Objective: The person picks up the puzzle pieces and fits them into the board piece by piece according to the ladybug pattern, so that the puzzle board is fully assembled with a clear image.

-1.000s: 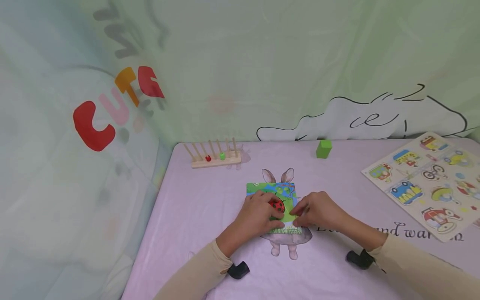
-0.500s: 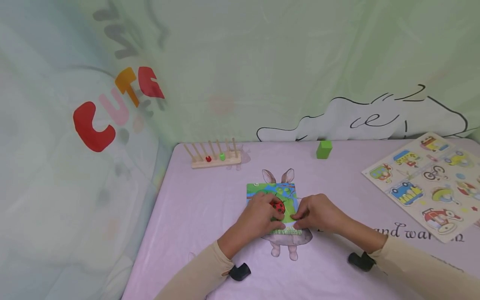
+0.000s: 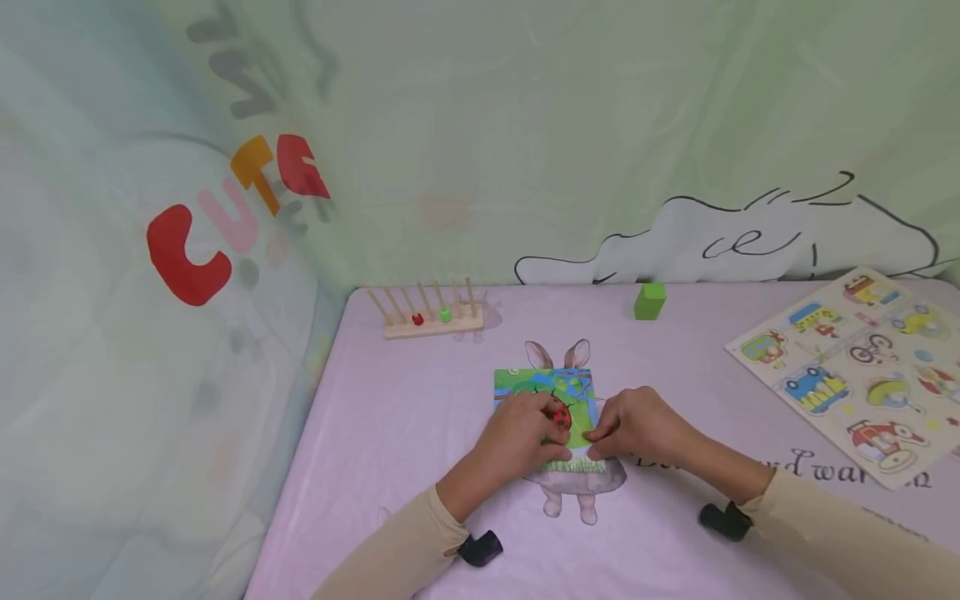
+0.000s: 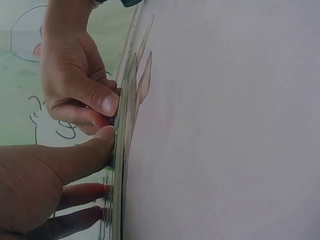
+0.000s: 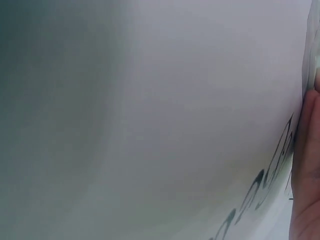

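A small square picture puzzle (image 3: 581, 384) with a red ladybug (image 3: 558, 415) on a green and blue scene lies on the table, over a printed rabbit. My left hand (image 3: 517, 429) rests on its left half, covering much of the picture. In the left wrist view, the left thumb (image 4: 102, 140) and fingertips touch the puzzle's face from above. My right hand (image 3: 633, 423) is at the lower right edge, thumb and forefinger pinching at a puzzle piece there; the piece itself is mostly hidden. The right wrist view shows only part of the right hand (image 5: 307, 165) at the frame's edge.
A wooden peg stand (image 3: 435, 327) with a red and a green bead is at the back left. A green block (image 3: 649, 302) stands near the back edge. At the right lies a picture board (image 3: 828, 354) with vehicles and toys. Fabric walls enclose the back and left.
Both hands stay on the puzzle. The right fingertips have shifted very slightly toward the near edge, and the left hand has hardly moved.
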`<state>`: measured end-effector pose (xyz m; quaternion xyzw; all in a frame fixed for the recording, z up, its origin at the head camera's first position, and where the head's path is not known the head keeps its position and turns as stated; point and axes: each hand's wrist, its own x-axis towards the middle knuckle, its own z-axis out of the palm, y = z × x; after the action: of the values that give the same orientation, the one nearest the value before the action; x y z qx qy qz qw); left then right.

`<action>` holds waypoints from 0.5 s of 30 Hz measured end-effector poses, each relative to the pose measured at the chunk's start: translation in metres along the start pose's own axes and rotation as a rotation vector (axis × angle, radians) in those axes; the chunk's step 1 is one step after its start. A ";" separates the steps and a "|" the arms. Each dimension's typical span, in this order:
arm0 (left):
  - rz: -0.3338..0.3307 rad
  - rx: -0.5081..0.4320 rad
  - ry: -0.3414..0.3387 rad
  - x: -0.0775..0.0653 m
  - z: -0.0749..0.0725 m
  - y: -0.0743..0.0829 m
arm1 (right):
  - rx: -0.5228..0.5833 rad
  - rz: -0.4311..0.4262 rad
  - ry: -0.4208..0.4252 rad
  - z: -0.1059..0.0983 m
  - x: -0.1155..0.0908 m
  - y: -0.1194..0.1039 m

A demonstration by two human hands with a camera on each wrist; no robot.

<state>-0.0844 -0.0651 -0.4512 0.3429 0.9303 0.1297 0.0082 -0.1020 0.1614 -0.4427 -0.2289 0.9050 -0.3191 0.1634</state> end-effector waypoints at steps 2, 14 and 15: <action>-0.003 -0.008 0.002 0.000 0.000 0.000 | 0.004 -0.021 0.004 0.000 0.000 0.001; -0.009 0.028 -0.028 0.000 -0.002 0.001 | 0.002 -0.068 -0.033 0.000 0.000 0.000; -0.003 0.031 -0.026 0.000 -0.001 0.001 | -0.007 -0.068 -0.033 0.001 0.001 0.000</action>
<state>-0.0839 -0.0652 -0.4496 0.3433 0.9325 0.1111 0.0151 -0.1025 0.1606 -0.4432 -0.2655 0.8950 -0.3176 0.1664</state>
